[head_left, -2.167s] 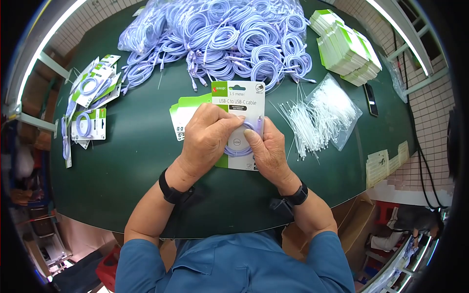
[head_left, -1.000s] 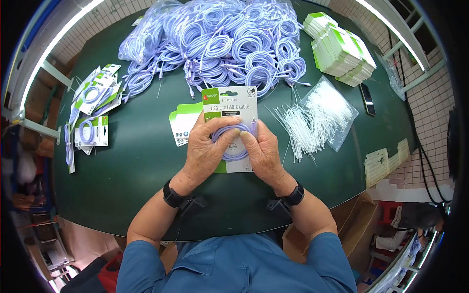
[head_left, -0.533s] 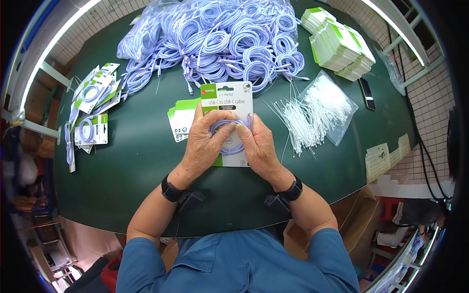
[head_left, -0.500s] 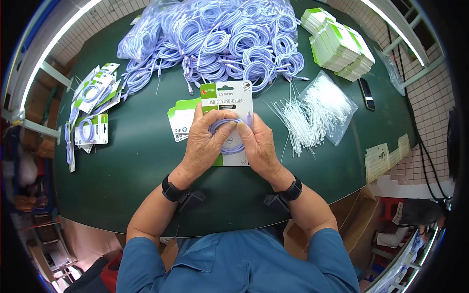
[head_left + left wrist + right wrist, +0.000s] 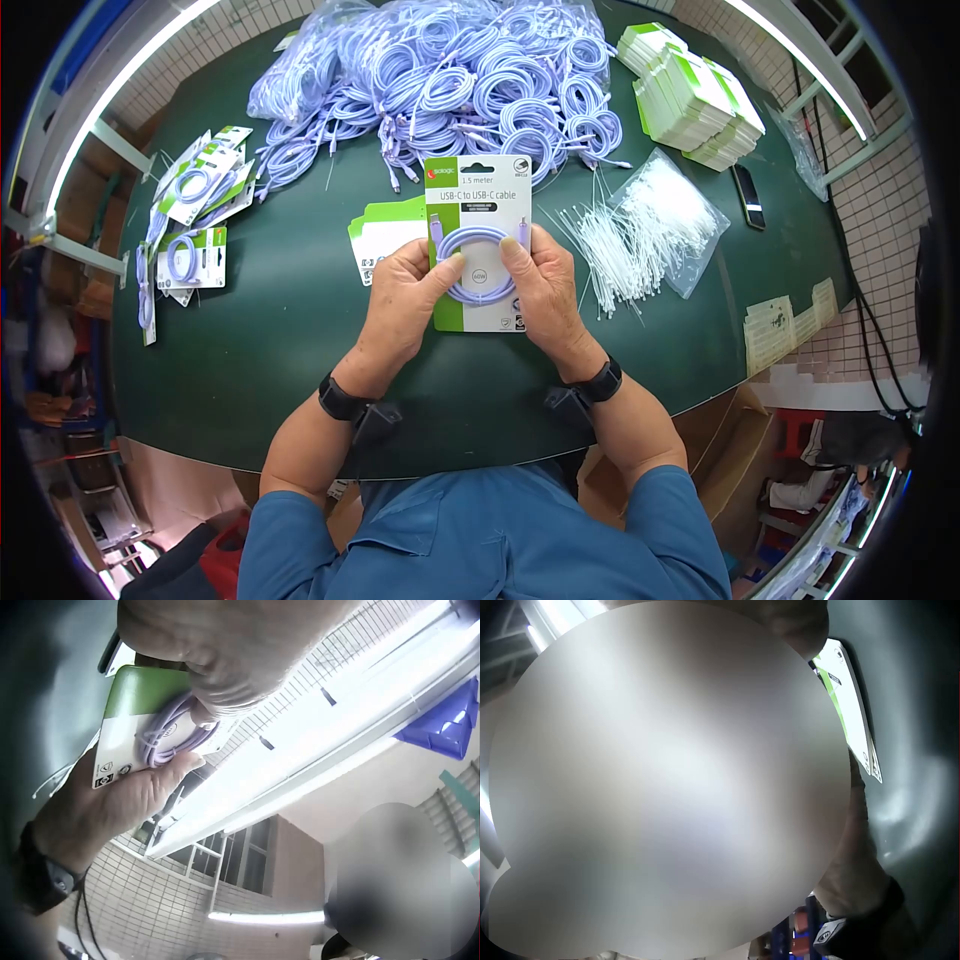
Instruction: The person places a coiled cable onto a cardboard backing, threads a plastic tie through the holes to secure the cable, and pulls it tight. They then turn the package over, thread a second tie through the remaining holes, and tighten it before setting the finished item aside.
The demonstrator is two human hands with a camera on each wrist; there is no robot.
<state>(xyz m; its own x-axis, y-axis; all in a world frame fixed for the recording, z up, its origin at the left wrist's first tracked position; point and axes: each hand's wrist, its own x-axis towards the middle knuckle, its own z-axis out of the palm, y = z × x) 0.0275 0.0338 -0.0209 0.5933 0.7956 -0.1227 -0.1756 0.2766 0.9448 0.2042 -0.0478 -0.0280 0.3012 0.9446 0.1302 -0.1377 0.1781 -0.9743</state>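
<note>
Both hands hold a green and white retail card, printed "USB-C to USB-C cable", upright over the table. A coiled lilac cable lies on its front, with a connector showing at each upper side. My left hand grips the card's left edge, thumb on the coil. On the other edge, my right hand pinches it, thumb near the right connector. The left wrist view shows the coil between both thumbs, with a thin tie around its strands. A blurred patch hides most of the right wrist view.
Behind is a large heap of coiled lilac cables. Cards with cables lie left, and flat cards behind my left hand. To the right are white cable ties, stacked cards and a phone.
My left fingers have come off the top of the coil and moved to the card's left edge, uncovering the coil and left connector. The card has shifted slightly up and right.
</note>
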